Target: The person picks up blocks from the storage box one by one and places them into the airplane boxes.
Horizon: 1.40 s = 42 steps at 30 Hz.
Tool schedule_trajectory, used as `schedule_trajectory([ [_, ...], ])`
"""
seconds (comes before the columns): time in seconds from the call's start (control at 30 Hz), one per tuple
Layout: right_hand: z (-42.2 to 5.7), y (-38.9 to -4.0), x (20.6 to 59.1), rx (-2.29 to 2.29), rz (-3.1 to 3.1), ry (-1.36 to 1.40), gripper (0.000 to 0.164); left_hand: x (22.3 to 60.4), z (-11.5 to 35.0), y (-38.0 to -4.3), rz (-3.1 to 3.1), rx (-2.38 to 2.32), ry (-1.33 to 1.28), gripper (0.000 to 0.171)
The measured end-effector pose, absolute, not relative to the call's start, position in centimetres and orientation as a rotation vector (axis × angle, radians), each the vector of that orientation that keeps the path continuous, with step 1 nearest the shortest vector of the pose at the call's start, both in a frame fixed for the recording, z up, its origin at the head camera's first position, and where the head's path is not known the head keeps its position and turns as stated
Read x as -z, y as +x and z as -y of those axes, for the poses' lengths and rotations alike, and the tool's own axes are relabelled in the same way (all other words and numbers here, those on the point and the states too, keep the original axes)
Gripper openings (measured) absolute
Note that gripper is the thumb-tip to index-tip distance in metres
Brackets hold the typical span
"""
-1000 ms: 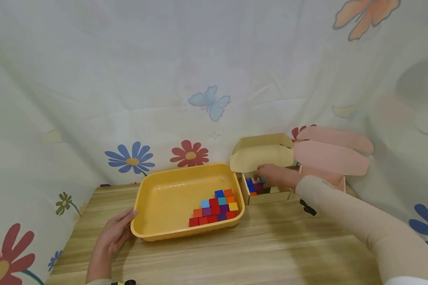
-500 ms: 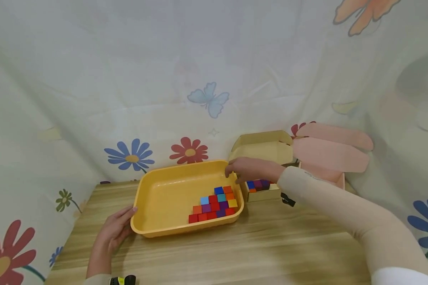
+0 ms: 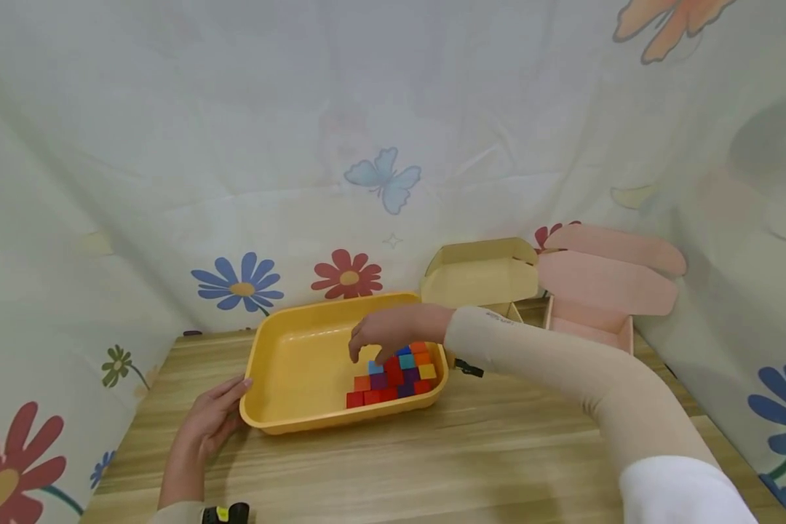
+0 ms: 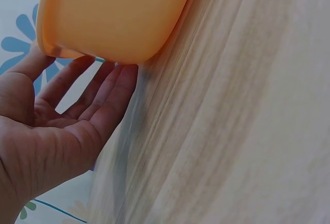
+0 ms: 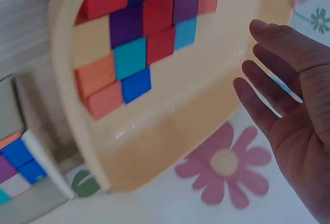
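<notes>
- Two bare hands, one gripping: L hand (image 3: 212, 415) pinches the rim of a shallow yellow plastic-looking tray (image 3: 304, 375), prob. to stop it sliding.
- R hand (image 3: 396, 331) is empty, fingers apart, above the tray.
- Small solid-coloured cubes (image 3: 394, 373) lie inside tray, packed face to face in rows at near R corner; prob. set vs. the walls to keep rows straight.
- Tray rests on pale wood-grain table (image 3: 380, 469); beside it, yellow cardboard box (image 3: 481, 282), then pink cardboard box (image 3: 609, 282), both lids back, prob. for easy access.
- Head cam: beige-sleeved R forearm (image 3: 524, 346) hides most of yellow box's inside; R wrist cam shows more cubes (image 5: 19, 153) there, incl. blue & purple.
- L wrist cam: fingertips at tray's outer side, hidden from head cam; thumb tip shows better in head cam.
</notes>
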State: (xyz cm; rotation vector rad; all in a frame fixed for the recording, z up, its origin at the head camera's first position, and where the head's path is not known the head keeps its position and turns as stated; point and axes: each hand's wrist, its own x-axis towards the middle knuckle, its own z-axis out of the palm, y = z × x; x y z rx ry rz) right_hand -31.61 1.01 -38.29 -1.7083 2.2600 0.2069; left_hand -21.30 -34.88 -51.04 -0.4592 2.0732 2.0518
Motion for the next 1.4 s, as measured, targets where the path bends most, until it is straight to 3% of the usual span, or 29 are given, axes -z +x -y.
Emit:
schedule_trajectory([
  [0.47, 5.8, -29.8, 43.3, -0.487, -1.989, -1.791, 0.050, 51.3, 35.3, -21.4, -2.065, -2.061, -0.454, 0.082],
  [0.8, 6.1, -30.0, 44.1, -0.646, -1.915, -1.792, 0.026, 51.3, 35.4, -21.5, -2.071, -2.049, -0.445, 0.082],
  [1.4, 5.5, -29.8, 43.5, -0.672, -1.917, -1.809, 0.021, 51.0, 35.2, -21.5, -2.100, -2.030, -0.433, 0.080],
])
